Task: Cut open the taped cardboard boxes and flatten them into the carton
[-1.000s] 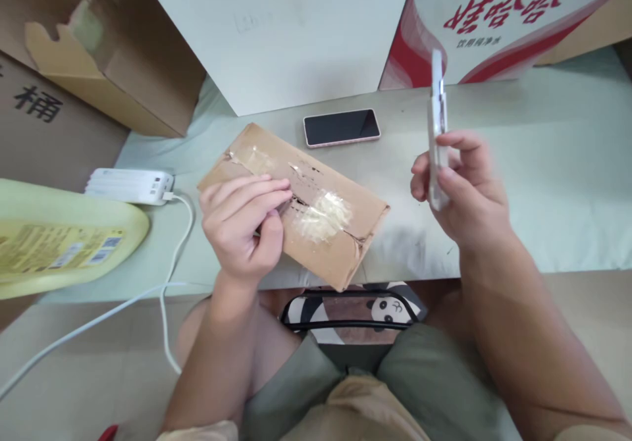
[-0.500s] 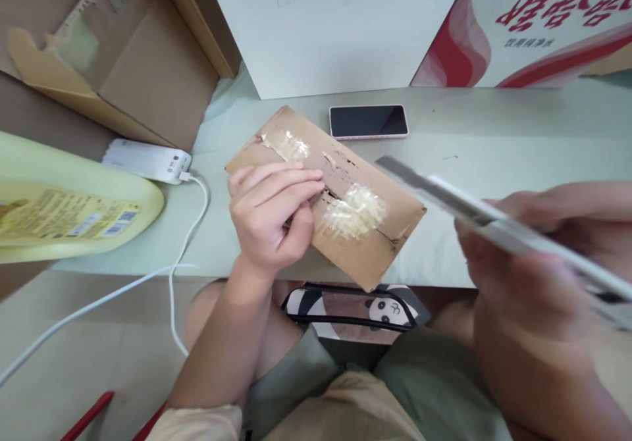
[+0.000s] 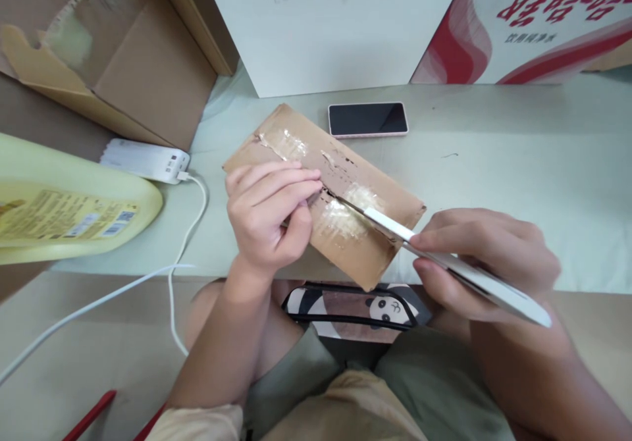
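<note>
A small brown cardboard box (image 3: pixel 385 184) lies at a slant on the table near its front edge. Its top is torn along a seam and carries shiny patches of clear tape (image 3: pixel 340 220). My left hand (image 3: pixel 271 214) is closed over the box's left part, fingertips pressed together beside the torn seam. In my right hand (image 3: pixel 488 257) is a white utility knife (image 3: pixel 459 266), gripped between thumb and fingers. The knife's blade is out, its tip at the seam close to my left fingertips. How far the tip goes in is hidden.
Behind the box lies a phone (image 3: pixel 368 119), in front of a white carton (image 3: pixel 336 39). On the left are an open cardboard box (image 3: pixel 153 66), a white power bank (image 3: pixel 143 160) with a cable (image 3: pixel 203 207), and a yellow bottle (image 3: pixel 74 210). A panda-print item (image 3: pixel 340 312) sits below the table edge.
My right hand has swung the utility knife left and down, from above the box's right side onto the torn seam. My left hand and the cardboard box have stayed in place.
</note>
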`<state>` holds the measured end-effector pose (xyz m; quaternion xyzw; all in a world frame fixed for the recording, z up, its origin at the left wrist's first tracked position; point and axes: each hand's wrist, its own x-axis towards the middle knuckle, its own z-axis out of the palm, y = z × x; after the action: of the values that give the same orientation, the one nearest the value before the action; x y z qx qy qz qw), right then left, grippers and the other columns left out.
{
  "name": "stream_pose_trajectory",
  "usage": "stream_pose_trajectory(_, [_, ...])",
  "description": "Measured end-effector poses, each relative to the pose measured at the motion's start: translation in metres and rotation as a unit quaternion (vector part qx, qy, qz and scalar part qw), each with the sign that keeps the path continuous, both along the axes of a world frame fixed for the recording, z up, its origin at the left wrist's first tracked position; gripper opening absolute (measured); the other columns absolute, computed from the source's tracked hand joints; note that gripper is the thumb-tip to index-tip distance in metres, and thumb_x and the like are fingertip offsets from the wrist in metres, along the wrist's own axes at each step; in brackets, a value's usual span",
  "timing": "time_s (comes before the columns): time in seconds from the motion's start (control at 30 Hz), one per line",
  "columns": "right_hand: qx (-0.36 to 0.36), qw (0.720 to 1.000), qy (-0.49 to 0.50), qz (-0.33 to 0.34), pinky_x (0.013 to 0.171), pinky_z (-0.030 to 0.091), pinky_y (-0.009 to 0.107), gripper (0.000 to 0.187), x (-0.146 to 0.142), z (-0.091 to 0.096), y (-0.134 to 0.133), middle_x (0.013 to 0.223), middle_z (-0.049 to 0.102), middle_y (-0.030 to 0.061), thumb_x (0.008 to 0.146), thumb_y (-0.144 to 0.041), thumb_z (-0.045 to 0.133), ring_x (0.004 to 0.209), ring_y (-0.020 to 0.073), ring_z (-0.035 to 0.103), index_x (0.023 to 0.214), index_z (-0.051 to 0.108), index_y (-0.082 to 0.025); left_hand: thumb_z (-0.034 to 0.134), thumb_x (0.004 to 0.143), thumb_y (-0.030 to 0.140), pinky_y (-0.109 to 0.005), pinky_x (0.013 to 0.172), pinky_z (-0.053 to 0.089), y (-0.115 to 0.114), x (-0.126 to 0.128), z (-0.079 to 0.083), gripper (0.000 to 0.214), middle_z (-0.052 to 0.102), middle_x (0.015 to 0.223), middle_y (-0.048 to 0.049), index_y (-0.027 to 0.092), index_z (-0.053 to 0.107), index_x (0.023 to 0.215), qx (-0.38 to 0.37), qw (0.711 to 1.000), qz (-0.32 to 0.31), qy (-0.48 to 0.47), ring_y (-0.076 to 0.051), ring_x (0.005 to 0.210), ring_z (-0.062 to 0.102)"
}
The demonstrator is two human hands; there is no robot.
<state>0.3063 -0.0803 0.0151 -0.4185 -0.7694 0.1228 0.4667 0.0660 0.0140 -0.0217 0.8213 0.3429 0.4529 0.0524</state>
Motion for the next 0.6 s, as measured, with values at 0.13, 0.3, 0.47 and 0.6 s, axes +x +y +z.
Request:
stream_pose_trajectory(0.13, [-0.003,1.0,0.0,0.01,0.038,0.039,0.025,0.015,-0.0021,0.0015,-0.0001,0.058,0.062,-0.0038,0.084,-0.013,0.068,0.043,0.0121,0.053,0.088,0.069,-0.027,0.052,0.091,0.026,-0.049,0.091,0.055,0.0003,-0.0001,-0.001,0.031,0.084,0.095,0.0015,0.03,0.082,0.092,0.0,1.0,0.008,0.014,-0.027,0.096,0.078])
stream_pose_trajectory(0.3, [-0.006,1.0,0.004,-0.001,0.039,0.04,0.026,0.013,0.0018,0.002,-0.0023,0.058,0.061,-0.0038,0.084,-0.013,0.067,0.045,0.0124,0.055,0.086,0.067,-0.025,0.056,0.089,0.018,-0.047,0.089,0.056,0.0026,0.0016,-0.0057,0.028,0.084,0.097,0.0025,0.029,0.081,0.095,0.048,0.998,-0.022,-0.036,-0.027,0.096,0.079])
stream_pose_trajectory(0.47, [-0.009,1.0,-0.001,0.008,0.04,0.04,0.024,0.014,0.0008,-0.0005,-0.0021,0.058,0.062,-0.0039,0.083,-0.01,0.066,0.045,0.011,0.054,0.089,0.066,-0.023,0.056,0.088,0.017,-0.047,0.084,0.056,0.0047,0.0018,-0.0073,0.026,0.084,0.096,0.0022,0.029,0.079,0.094,0.064,0.997,-0.022,-0.037,-0.027,0.093,0.08])
stream_pose_trajectory(0.6, [-0.005,1.0,-0.011,0.001,0.041,0.039,0.024,0.012,0.0013,0.0043,-0.0038,0.057,0.059,-0.0044,0.084,-0.011,0.066,0.044,0.0102,0.051,0.086,0.065,-0.023,0.055,0.089,0.019,-0.047,0.084,0.057,0.0049,0.0016,-0.0069,0.026,0.084,0.096,0.0026,0.029,0.079,0.093,0.066,0.997,-0.017,-0.028,-0.026,0.091,0.08])
